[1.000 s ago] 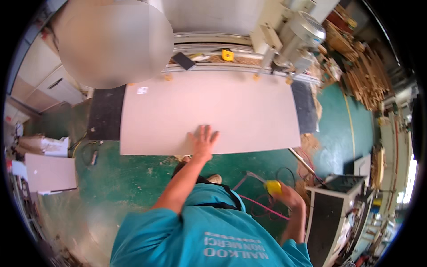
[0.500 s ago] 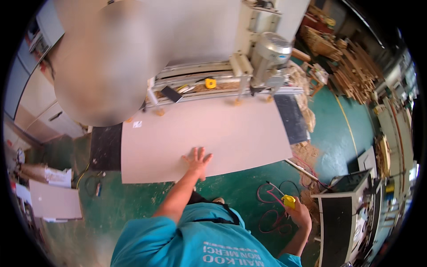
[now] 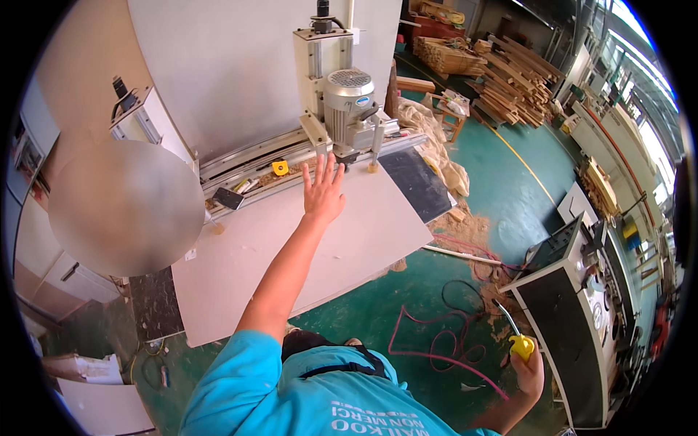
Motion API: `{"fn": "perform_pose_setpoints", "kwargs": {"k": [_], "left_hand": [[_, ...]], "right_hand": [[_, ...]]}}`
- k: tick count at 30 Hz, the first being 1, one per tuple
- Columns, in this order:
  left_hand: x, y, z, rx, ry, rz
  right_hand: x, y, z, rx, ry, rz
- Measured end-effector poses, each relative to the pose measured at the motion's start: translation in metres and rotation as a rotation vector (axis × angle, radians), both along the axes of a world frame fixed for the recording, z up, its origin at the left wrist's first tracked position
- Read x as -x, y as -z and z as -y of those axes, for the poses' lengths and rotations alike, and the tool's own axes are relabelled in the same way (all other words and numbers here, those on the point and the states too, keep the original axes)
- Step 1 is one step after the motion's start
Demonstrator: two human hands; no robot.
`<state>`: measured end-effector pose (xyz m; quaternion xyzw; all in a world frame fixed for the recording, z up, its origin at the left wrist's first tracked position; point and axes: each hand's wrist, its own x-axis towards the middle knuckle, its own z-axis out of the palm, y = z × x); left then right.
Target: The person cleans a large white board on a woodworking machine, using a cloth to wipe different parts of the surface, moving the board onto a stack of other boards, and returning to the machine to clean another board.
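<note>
A pale board (image 3: 352,240) lies flat across a black desk (image 3: 418,187), its far edge beside the machine (image 3: 347,109). Broad and seemingly stiff, it is likely heavy enough to want lifting by opposite edges; its smooth face may slip, its corners chip. The left hand (image 3: 323,195) is over it, fingers spread, contact unclear. The right hand (image 3: 531,370) is wrapped round a yellow tool (image 3: 520,346), apparently light and rigid, best held by its body, near a pink hose (image 3: 443,357) on the floor (image 3: 480,171).

Sawn lumber (image 3: 512,91) lies piled on the green floor (image 3: 502,185), where 1 yellow line (image 3: 525,162) runs from near the pile. Sawdust (image 3: 469,227) spreads near a crumpled beige sheet (image 3: 430,138). A pink hose (image 3: 416,354) loops near 1 black-sided cabinet (image 3: 558,320).
</note>
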<state>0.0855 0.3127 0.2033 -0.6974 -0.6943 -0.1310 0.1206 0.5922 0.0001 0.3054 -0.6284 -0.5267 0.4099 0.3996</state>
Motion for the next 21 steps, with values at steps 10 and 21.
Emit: {"fn": "perform_pose_setpoints", "kwargs": {"k": [10,21], "left_hand": [[-0.005,0.136,0.104,0.243,0.065,0.153],[0.137,0.208,0.351,0.093,-0.827,0.399]], "right_hand": [[0.063,0.084,0.045,0.483,-0.267,-0.350],[-0.011,0.128,-0.116,0.094,0.072,0.691]]}}
